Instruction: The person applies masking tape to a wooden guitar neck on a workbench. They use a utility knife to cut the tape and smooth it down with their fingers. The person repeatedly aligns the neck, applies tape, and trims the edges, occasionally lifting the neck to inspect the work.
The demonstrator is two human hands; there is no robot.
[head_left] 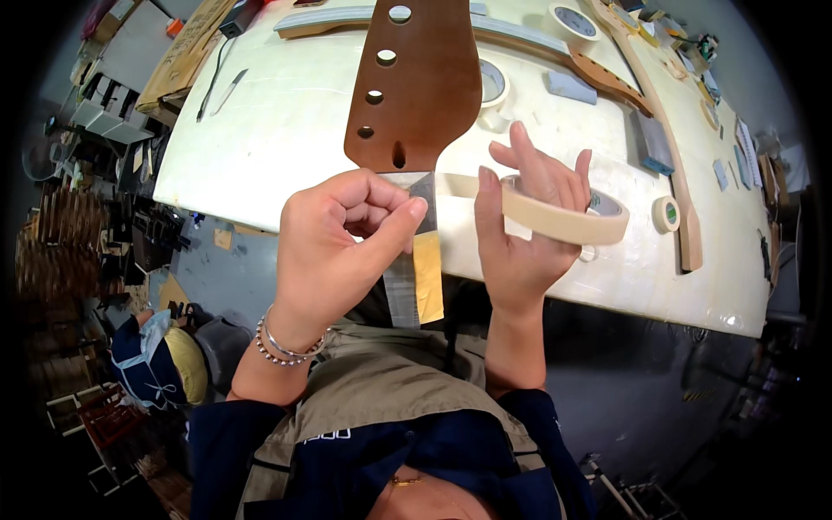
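Note:
A brown guitar neck (pixel 420 95) points away from me, its headstock with several round holes lying over the table. Its near part is covered in grey and yellow tape (pixel 429 277). My left hand (pixel 329 234) is closed in a pinch at the neck's edge, just below the headstock; its fingers hide what lies between them. A roll of masking tape (pixel 568 224) hangs around the fingers of my right hand (pixel 529 269), which are partly stretched out. A pale tape strip (pixel 457 185) spans from the neck toward the roll.
The white table (pixel 260 147) bears a craft knife (pixel 229 92), more tape rolls (pixel 572 24), a second guitar neck (pixel 611 78), grey blocks (pixel 654 143) and a long wooden piece (pixel 685 217). A person (pixel 160 360) is at the lower left, near racks of wooden parts (pixel 65 230).

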